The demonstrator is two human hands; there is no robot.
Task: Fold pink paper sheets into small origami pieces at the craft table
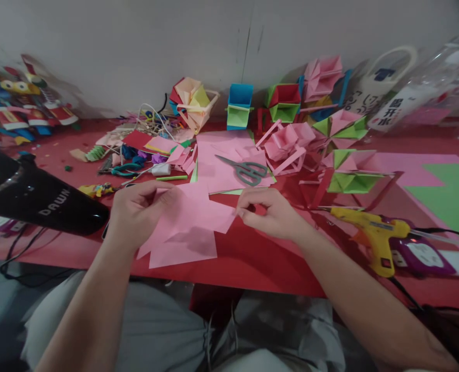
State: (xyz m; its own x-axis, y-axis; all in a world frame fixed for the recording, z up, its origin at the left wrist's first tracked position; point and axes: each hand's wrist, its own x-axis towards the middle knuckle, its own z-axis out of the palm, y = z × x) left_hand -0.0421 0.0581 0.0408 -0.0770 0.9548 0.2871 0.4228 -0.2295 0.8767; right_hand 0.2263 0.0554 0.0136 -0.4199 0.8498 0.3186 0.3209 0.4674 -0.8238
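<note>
My left hand (138,209) is closed on the pink paper (188,209), its thumb lying over the upper left part. At the right, the fingertips of my right hand (270,213) pinch the corner of a smaller pink flap or piece (222,216); I cannot tell if it is joined to the sheet. Below them more pink paper (186,250) lies near the front edge of the red table (248,268). Just beyond my hands, grey-handled scissors (248,171) rest on a stack of pink and green sheets (217,147).
A black tumbler (47,199) leans in from the left. At the right, a yellow glue gun (382,235) lies by a purple power strip (423,256). Folded paper wheels (355,173) line the back right, near plastic bottles (403,98). Craft scraps (152,147) are heaped at the back left.
</note>
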